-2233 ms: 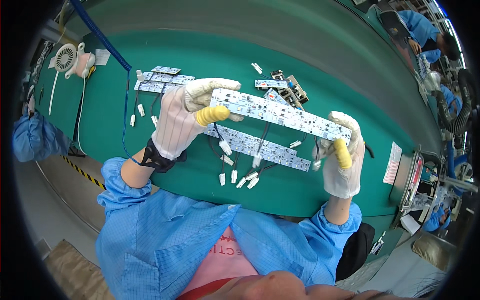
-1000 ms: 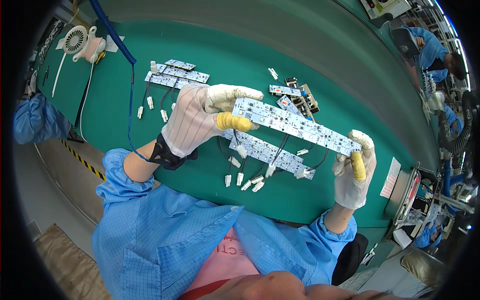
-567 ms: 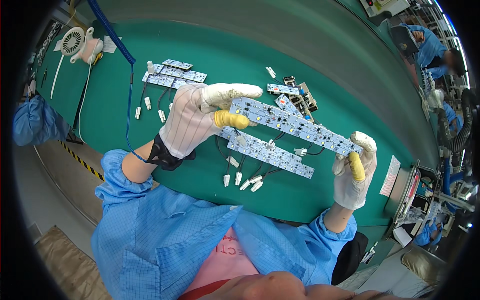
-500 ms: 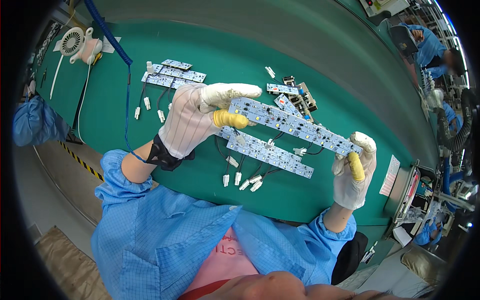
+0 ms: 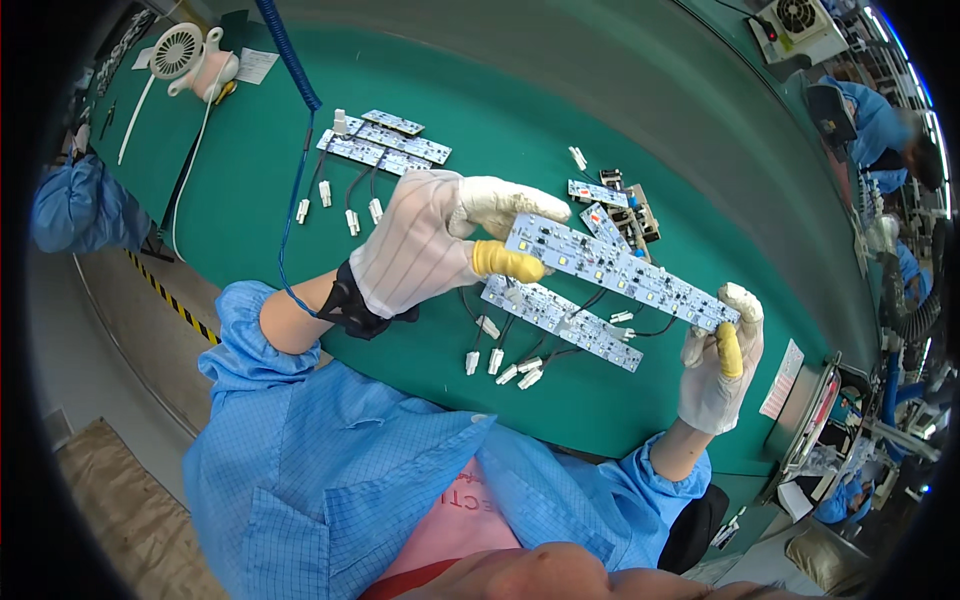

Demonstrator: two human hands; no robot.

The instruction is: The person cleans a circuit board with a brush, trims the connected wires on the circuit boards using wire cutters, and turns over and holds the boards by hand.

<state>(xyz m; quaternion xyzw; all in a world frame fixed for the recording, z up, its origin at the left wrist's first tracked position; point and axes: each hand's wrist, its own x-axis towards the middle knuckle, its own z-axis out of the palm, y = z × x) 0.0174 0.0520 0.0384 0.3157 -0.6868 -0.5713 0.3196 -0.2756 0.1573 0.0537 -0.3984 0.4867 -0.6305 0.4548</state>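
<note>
A long white LED circuit board (image 5: 622, 274) is held up above the green mat, slanting down toward the right. My left hand (image 5: 440, 238), in a striped glove with a yellow thumb cover and a black wrist strap, pinches its left end. At the other end, my gloved right hand (image 5: 722, 375) grips the corner between thumb and fingers. Below the held board lie more LED boards (image 5: 560, 318), partly hidden by it, with white plug connectors (image 5: 530, 378) on dark leads toward me. Both hands are closed.
Another group of LED boards (image 5: 385, 142) lies at the back left. Small boards and dark components (image 5: 638, 212) sit behind the held board. A small fan (image 5: 178, 52) stands far left. A blue coiled cord (image 5: 285, 45) hangs near my left arm. Co-workers (image 5: 868, 115) are on the right.
The whole view has shifted, so the table things appear farther right and slightly lower. Both hands keep their hold on the LED board, which stays at nearly the same slant.
</note>
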